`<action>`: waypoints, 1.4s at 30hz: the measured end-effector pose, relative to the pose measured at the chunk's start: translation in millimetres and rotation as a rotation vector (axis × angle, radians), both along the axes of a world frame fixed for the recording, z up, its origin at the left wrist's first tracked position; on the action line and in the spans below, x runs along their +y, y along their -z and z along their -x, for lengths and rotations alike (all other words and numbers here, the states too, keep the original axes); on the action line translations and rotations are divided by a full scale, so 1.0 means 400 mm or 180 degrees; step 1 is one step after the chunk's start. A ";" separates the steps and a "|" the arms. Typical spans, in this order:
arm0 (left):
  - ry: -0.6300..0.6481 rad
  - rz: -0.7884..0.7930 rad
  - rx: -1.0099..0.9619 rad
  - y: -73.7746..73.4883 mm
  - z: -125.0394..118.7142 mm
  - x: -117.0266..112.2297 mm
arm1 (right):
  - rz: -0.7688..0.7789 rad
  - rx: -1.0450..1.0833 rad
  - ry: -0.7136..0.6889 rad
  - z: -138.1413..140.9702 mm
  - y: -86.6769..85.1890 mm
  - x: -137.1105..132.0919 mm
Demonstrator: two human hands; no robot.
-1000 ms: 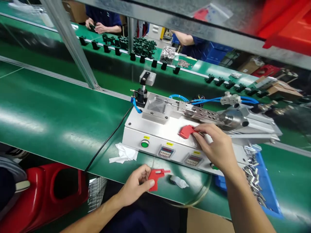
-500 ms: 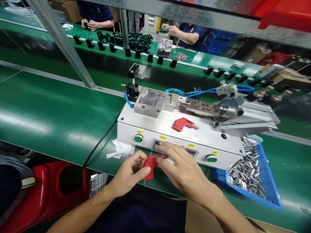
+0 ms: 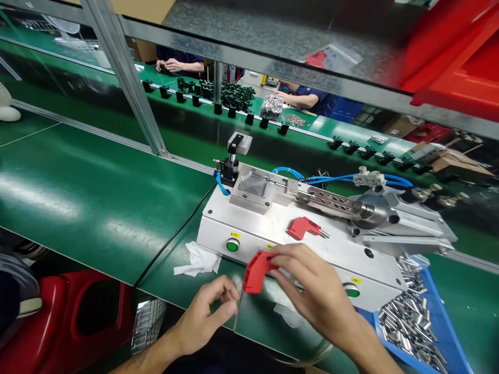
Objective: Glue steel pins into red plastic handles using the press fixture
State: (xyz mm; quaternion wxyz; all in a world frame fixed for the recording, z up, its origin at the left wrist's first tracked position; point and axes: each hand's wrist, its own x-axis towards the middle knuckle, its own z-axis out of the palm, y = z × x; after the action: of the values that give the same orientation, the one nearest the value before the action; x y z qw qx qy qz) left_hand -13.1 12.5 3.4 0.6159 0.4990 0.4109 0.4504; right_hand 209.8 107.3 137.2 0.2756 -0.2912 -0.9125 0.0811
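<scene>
A red angled plastic part [image 3: 256,274] is pinched by one end in the fingers of my right hand [image 3: 317,283], just in front of the metal machine [image 3: 280,208]. My left hand [image 3: 208,311] is a little to the left of it, holding nothing, with thumb and curled fingers apart. On the machine's top plate lies a second red part [image 3: 303,227], with metal pins sticking out of its right end. Behind that part is a steel fixture block [image 3: 253,187] with a shallow recess, beside a black clamp [image 3: 231,165].
A blue bin [image 3: 448,317] of shiny metal pins stands at the right. A white tissue [image 3: 198,258] lies left of the machine, beside a black cable [image 3: 175,235]. Overhead runs a metal shelf [image 3: 249,36] with a red bin [image 3: 456,67]. Co-workers sit across the green bench.
My left hand has let go of the red part and moved slightly away. My right hand now holds it alone, raised and turned. The camera view has shifted.
</scene>
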 end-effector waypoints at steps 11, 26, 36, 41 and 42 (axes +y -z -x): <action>-0.0085 -0.0842 0.0876 0.095 -0.028 -0.016 | 0.0066 0.0177 0.0641 0.144 -0.129 0.317; -0.0075 -0.1478 0.0809 0.115 -0.025 0.000 | 0.0214 -0.0465 0.1152 0.149 -0.129 0.406; -0.0172 -0.1504 0.0864 0.111 -0.023 -0.005 | -0.0033 -0.1067 0.1357 0.160 -0.111 0.431; -0.0139 -0.1460 0.0822 0.108 -0.024 -0.006 | -0.0066 -0.1186 0.1552 0.163 -0.120 0.426; -0.0133 -0.1458 0.0809 0.107 -0.023 -0.007 | -0.0093 -0.1179 0.1543 0.163 -0.120 0.425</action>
State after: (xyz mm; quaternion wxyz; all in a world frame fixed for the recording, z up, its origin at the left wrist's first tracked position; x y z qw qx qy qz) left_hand -3.7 9.9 -39.4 0.4209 0.6693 0.3825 0.4781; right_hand 144.6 277.5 185.3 0.1201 -0.5064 -0.8522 -0.0547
